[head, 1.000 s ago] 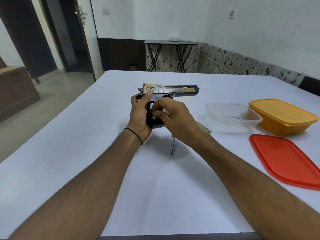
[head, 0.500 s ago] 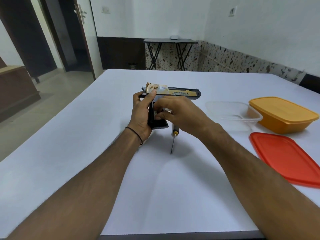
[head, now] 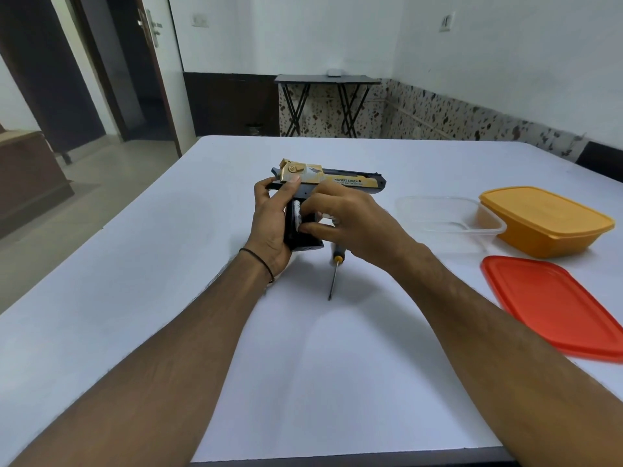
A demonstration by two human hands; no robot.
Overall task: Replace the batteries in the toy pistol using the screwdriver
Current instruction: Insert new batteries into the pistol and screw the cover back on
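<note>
now, toy pistol (head: 340,179) in left hand (head: 269,227)

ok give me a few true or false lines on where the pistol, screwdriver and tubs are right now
1. The screwdriver is in the right hand. False: it lies on the table, in neither hand.
2. The left hand has its grip on the toy pistol. True.
3. The red lid covers the yellow container. False: it lies flat on the table, nearer the camera.
4. The clear container stands beside the yellow container. True.
</note>
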